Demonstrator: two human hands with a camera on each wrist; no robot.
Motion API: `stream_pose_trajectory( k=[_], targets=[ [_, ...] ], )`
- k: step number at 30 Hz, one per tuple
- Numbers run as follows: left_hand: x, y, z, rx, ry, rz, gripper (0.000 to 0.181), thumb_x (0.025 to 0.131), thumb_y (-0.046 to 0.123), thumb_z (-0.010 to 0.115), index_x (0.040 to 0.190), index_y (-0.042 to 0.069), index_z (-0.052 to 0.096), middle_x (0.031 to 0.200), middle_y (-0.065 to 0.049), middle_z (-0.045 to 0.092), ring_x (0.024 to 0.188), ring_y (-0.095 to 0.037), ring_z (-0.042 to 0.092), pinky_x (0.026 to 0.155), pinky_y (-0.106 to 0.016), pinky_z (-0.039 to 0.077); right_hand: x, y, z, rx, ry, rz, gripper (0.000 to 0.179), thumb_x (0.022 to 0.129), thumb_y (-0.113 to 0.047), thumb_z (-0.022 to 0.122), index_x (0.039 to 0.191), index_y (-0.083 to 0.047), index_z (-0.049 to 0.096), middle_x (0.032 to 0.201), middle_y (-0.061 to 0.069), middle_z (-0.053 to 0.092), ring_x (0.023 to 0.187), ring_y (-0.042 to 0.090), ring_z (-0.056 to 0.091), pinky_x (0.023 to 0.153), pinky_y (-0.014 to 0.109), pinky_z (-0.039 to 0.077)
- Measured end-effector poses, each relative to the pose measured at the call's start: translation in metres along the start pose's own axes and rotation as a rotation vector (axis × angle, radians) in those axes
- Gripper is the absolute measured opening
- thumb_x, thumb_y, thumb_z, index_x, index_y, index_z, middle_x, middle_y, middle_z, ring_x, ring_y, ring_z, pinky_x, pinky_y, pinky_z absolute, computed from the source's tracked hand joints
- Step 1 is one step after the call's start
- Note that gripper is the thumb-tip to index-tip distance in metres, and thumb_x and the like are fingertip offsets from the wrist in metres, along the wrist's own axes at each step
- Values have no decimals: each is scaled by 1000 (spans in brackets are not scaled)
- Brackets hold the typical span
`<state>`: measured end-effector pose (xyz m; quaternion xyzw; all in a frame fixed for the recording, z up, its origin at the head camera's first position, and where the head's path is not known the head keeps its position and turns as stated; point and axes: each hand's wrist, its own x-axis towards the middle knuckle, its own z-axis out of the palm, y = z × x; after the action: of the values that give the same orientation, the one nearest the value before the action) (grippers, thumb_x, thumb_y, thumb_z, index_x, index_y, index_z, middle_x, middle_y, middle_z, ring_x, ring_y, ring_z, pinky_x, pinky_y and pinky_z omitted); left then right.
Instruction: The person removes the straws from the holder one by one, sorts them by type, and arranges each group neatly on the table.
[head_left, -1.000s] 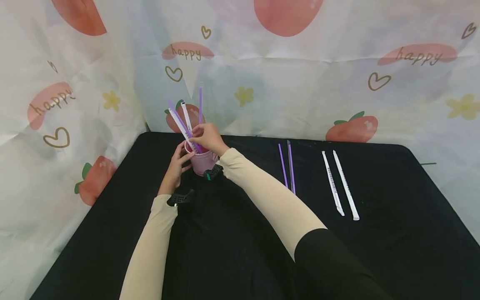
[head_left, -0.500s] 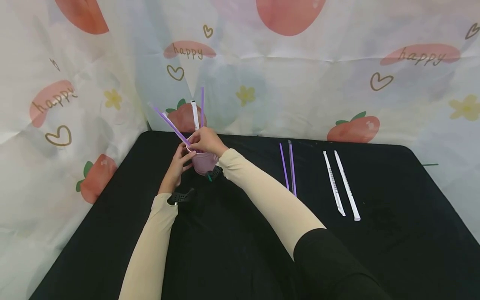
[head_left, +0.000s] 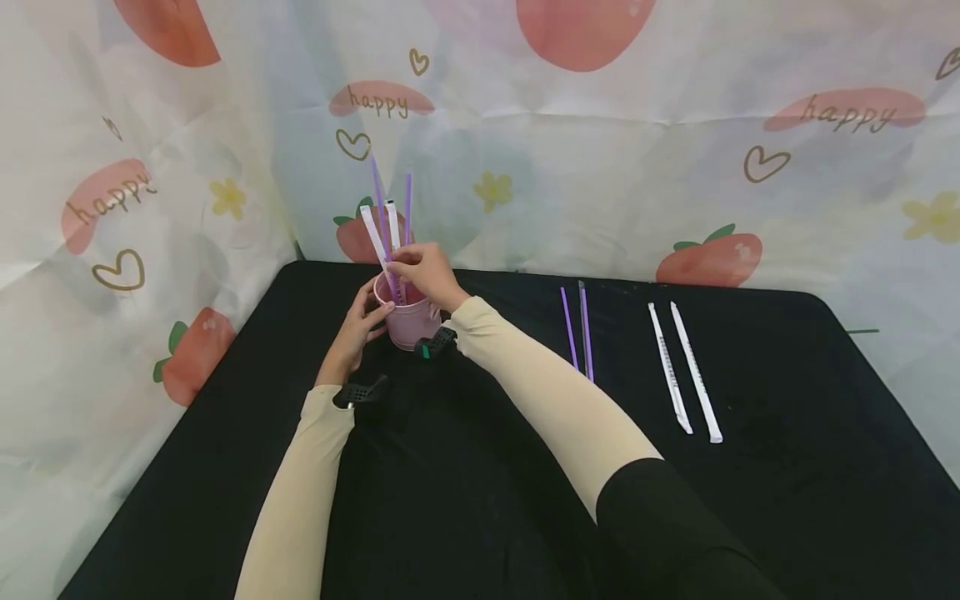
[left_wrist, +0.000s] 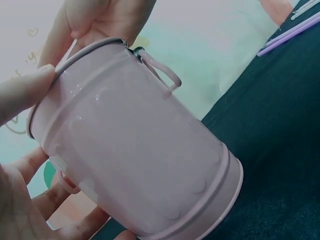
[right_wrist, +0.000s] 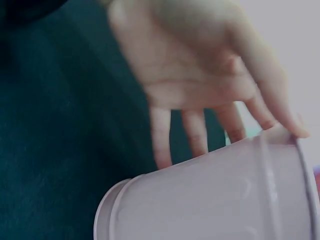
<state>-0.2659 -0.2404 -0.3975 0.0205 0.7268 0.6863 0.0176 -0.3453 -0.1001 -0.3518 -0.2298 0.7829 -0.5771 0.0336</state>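
Observation:
A small pink metal bucket [head_left: 414, 325] with little side handles stands on the black table, holding several straws. My left hand [head_left: 351, 337] grips its left side; in the left wrist view the thumb [left_wrist: 30, 90] lies at the rim and the fingers bend behind the wall. The right wrist view shows this same hand around the bucket [right_wrist: 200, 195]. Over the mouth, my right hand [head_left: 427, 271] pinches a purple straw [head_left: 378, 196] that leans slightly left. Beside it in the bucket are a second purple straw [head_left: 408, 200] and paper-wrapped white straws [head_left: 371, 229].
Two purple straws [head_left: 587, 333] lie on the black tablecloth [head_left: 480, 467], partly covered by my right forearm. Further right lie two paper-wrapped white straws [head_left: 696, 371]. A printed fabric backdrop [head_left: 585, 183] rises behind and left of the table.
The pinched purple straw first tipped left, then swung back nearly upright. My right hand went slightly down, then up and right. The left hand has stayed on the bucket.

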Motion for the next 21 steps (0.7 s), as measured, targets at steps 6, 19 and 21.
stream_pose_trajectory(
  k=[6, 19, 21],
  targets=[
    [0, -1, -2, 65, -14, 37, 72, 91, 5, 55, 150, 11, 15, 150, -22, 21, 138, -45, 25, 111, -57, 27, 1, -12, -15, 285, 148, -22, 25, 88, -6, 63, 109, 9, 64, 106, 26, 66, 93, 33, 67, 83, 38, 56],
    [14, -23, -5, 123, 59, 45, 81, 85, 6, 66, 150, 19, 19, 151, -16, 26, 137, -42, 29, 110, -57, 28, -32, -52, -103, 504, 175, -172, 24, 85, 3, 63, 104, 17, 61, 81, 5, 70, 73, 12, 68, 76, 32, 58],
    [15, -24, -5, 141, 63, 46, 81, 86, 8, 66, 150, 20, 19, 151, -15, 26, 137, -41, 29, 110, -57, 29, -44, -52, -116, 510, 153, -172, 22, 85, 3, 63, 103, 16, 62, 82, 4, 70, 75, 14, 68, 76, 32, 57]
  ],
)
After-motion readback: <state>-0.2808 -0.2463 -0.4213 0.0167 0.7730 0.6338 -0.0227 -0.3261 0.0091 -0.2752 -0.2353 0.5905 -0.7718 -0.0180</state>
